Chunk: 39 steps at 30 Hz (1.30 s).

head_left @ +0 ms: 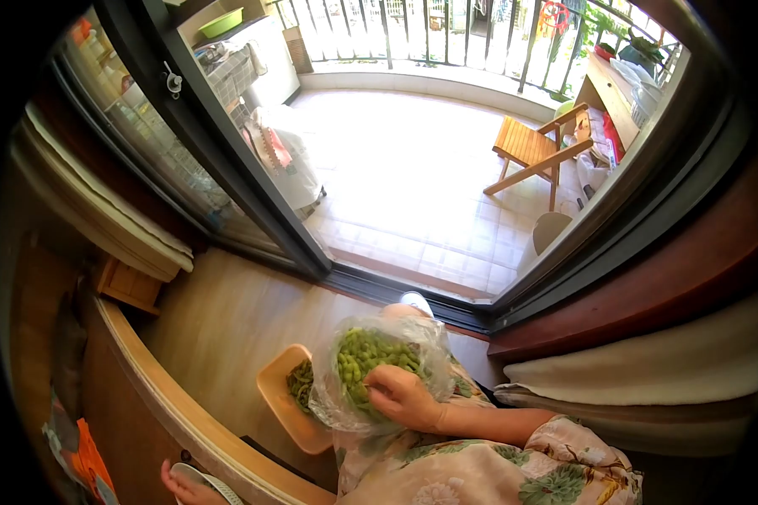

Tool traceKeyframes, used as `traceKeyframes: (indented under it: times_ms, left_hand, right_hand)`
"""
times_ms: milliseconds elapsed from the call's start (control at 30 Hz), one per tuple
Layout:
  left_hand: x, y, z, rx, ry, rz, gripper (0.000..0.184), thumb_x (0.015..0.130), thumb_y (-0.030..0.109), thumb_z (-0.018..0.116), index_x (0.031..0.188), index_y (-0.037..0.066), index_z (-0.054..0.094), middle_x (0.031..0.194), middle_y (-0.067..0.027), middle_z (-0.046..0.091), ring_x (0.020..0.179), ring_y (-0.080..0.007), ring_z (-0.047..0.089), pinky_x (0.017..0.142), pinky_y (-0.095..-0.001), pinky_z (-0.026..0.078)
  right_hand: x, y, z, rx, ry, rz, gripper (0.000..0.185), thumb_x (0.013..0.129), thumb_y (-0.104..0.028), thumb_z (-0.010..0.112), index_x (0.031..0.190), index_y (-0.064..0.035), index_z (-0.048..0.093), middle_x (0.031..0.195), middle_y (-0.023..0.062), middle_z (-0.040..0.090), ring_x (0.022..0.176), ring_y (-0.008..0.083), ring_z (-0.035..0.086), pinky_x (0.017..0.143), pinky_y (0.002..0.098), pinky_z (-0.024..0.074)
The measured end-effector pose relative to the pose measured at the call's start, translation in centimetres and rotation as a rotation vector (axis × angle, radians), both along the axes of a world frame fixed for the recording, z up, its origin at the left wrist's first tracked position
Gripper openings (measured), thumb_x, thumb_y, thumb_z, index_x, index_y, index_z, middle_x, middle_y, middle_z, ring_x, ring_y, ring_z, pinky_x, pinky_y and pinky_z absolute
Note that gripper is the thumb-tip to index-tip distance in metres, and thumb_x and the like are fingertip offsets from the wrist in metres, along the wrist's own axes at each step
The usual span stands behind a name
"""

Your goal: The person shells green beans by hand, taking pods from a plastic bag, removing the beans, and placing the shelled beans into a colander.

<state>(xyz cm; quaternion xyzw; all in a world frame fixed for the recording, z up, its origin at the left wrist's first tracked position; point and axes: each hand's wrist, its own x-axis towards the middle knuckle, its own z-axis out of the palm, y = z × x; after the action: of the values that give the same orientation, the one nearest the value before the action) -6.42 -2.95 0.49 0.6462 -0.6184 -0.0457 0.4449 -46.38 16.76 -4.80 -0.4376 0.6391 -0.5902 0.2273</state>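
Observation:
A clear plastic bag (324,389) full of green bean pods (364,349), which look like edamame, rests open on the lap. My right hand (403,400) is over the pods, its fingers pinched together; whatever lies between the fingertips is too small to make out. At the bottom left, my left hand (190,488) is at a white basket (221,486) with a perforated side, its fingers stretched out and partly cut off by the frame. Beside the bag stands an orange-tan plastic bin (280,402) with darker green pods or scraps (300,385) in it.
A curved wooden furniture edge (156,400) runs along the left. In front, a dark sliding-door frame (354,282) opens onto a tiled balcony with a folding wooden chair (526,143) and a railing (429,34). Pale curtains (640,370) hang at the right.

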Motion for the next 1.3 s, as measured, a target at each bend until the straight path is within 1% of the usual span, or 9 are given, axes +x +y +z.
traceKeyframes:
  times_ms: [100,167,233,300,500,700,800,1000,1300]
  left_hand:
    - [-9.1,3.9,-0.4,0.112,0.119,-0.429,0.028,0.097,0.010,0.042,0.119,0.001,0.056,0.110,-0.0111,0.059,0.101,-0.0199,0.056,0.089,-0.0312,0.044]
    - [-14.3,7.1,-1.6,0.491,0.339,-0.673,0.028,0.091,0.003,0.049,0.117,0.001,0.057,0.101,-0.0078,0.061,0.092,-0.0161,0.057,0.082,-0.0272,0.046]
    - [-19.3,9.3,-1.5,0.298,-0.063,-1.009,0.026,0.085,0.003,0.063,0.111,0.003,0.062,0.093,-0.0070,0.061,0.075,-0.0118,0.057,0.062,-0.0239,0.047]
    - [-22.1,11.7,-1.6,0.597,0.094,-1.111,0.031,0.085,0.003,0.063,0.115,0.002,0.061,0.098,-0.0096,0.063,0.079,-0.0132,0.059,0.064,-0.0254,0.048]
    - [-23.3,12.2,-3.8,0.721,0.269,-1.056,0.031,0.084,0.004,0.065,0.115,0.001,0.061,0.092,-0.0093,0.062,0.076,-0.0168,0.059,0.064,-0.0263,0.048]
    - [-23.2,11.0,-3.2,0.538,0.076,-1.124,0.010,0.085,0.005,0.064,0.091,-0.002,0.062,0.083,-0.0084,0.056,0.069,-0.0163,0.054,0.058,-0.0271,0.044]
    - [-21.8,9.8,-4.7,0.524,0.080,-0.977,0.012,0.087,0.007,0.063,0.081,-0.001,0.057,0.073,-0.0041,0.052,0.062,-0.0136,0.050,0.055,-0.0259,0.040]
    - [-17.6,5.1,-10.0,0.858,0.596,-0.576,0.026,0.096,0.025,0.054,0.078,0.007,0.054,0.059,0.0041,0.044,0.049,-0.0040,0.040,0.045,-0.0199,0.031]
    - [-13.8,1.9,-16.1,1.108,0.836,-0.201,0.024,0.097,0.028,0.050,0.097,0.005,0.057,0.064,0.0010,0.048,0.047,-0.0079,0.042,0.041,-0.0207,0.032]
  right_hand:
    - [0.3,0.1,0.1,0.027,-0.061,0.064,0.011,0.081,-0.003,0.060,0.092,-0.0014,0.059,0.079,0.0119,0.055,0.069,0.0241,0.056,0.063,0.0327,0.0462]
    - [0.6,0.1,-0.2,0.014,-0.089,0.124,0.011,0.082,-0.004,0.061,0.092,-0.0014,0.059,0.079,0.0115,0.055,0.070,0.0228,0.056,0.064,0.0319,0.0465]
    - [0.6,0.3,0.0,0.025,-0.096,0.153,0.012,0.082,-0.004,0.062,0.093,-0.0013,0.059,0.080,0.0110,0.056,0.071,0.0212,0.057,0.065,0.0305,0.0470]
    - [0.6,0.4,0.3,0.033,-0.117,0.168,0.012,0.082,-0.004,0.062,0.093,-0.0013,0.060,0.080,0.0108,0.057,0.072,0.0200,0.058,0.065,0.0294,0.0473]
    - [0.3,0.7,0.2,0.091,-0.266,0.174,0.012,0.083,-0.005,0.063,0.094,-0.0003,0.062,0.080,0.0103,0.061,0.072,0.0180,0.060,0.065,0.0285,0.0486]
    - [0.9,0.3,0.1,0.096,-0.300,0.265,0.015,0.083,-0.008,0.065,0.097,-0.0011,0.063,0.085,0.0114,0.065,0.077,0.0212,0.064,0.068,0.0292,0.0502]
    - [0.8,0.2,-0.1,0.059,-0.110,0.178,0.014,0.081,-0.010,0.067,0.094,-0.0041,0.064,0.083,0.0108,0.064,0.078,0.0246,0.063,0.069,0.0324,0.0505]
    - [-0.8,0.1,-1.5,0.082,0.517,0.104,0.016,0.072,-0.009,0.066,0.088,-0.0101,0.065,0.085,0.0060,0.058,0.083,0.0253,0.056,0.073,0.0360,0.0477]
    - [-0.5,0.5,-2.2,0.254,0.655,0.223,0.014,0.070,-0.010,0.063,0.084,-0.0099,0.063,0.093,0.0042,0.056,0.093,0.0231,0.053,0.075,0.0360,0.0420]
